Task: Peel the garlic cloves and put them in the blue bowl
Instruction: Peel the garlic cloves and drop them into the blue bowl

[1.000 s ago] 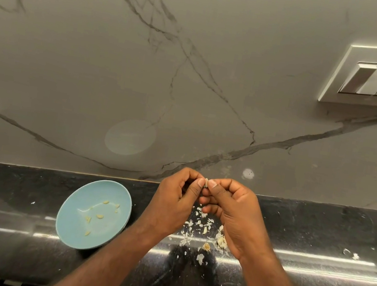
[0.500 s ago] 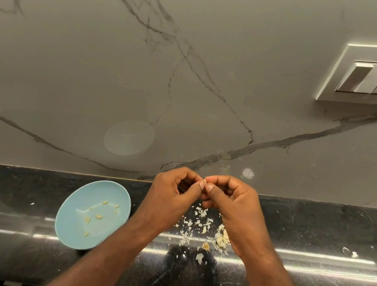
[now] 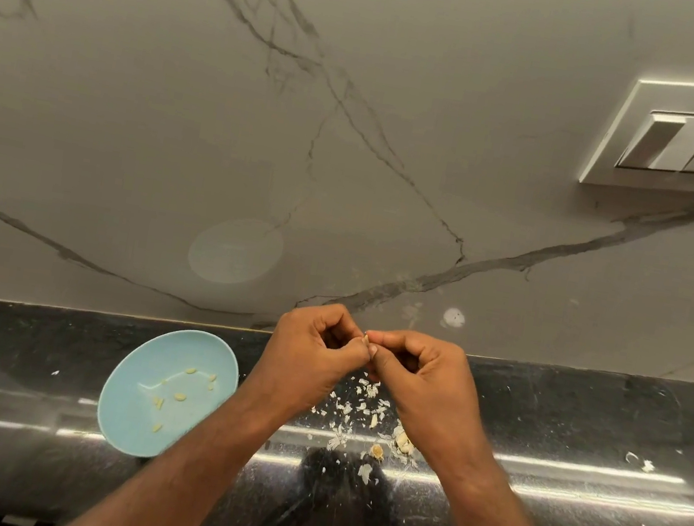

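Observation:
Both my hands meet above the black counter, fingertips together. My left hand (image 3: pixel 314 355) and my right hand (image 3: pixel 424 377) pinch one small garlic cloves piece (image 3: pixel 366 338) between thumbs and forefingers; most of it is hidden by the fingers. The blue bowl (image 3: pixel 140 407) sits on the counter to the left of my left wrist and holds several peeled cloves (image 3: pixel 180 396). Below my hands lie white peel scraps (image 3: pixel 359 405) and a few unpeeled cloves (image 3: pixel 402 440).
The glossy black counter (image 3: pixel 581 436) runs left to right and meets a grey marble wall (image 3: pixel 265 136) just behind my hands. A white switch and socket plate (image 3: pixel 692 140) is on the wall at upper right. Stray peel bits (image 3: pixel 638 461) lie to the right.
My hands stay together at the same spot; the fingertips have shifted slightly on the clove. The bowl and scraps have not moved.

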The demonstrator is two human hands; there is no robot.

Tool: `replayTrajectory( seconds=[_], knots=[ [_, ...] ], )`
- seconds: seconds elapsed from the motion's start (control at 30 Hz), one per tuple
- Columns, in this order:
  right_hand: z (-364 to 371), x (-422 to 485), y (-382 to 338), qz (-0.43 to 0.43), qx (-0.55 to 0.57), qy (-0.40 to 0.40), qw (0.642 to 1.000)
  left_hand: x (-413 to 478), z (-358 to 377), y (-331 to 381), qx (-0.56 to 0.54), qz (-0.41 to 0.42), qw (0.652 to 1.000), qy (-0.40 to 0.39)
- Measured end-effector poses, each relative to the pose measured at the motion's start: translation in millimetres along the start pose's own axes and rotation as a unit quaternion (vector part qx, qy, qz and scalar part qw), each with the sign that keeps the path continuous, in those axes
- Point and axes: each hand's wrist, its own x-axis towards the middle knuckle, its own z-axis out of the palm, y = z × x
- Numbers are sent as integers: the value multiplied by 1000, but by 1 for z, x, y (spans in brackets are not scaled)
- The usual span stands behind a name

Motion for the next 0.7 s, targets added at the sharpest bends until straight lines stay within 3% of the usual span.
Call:
replayTrajectory(
  seconds=[0.7],
  knots=[
    [-1,1,0,13,12,-27,999,1,3,0,42,27,999,15]
  ],
)
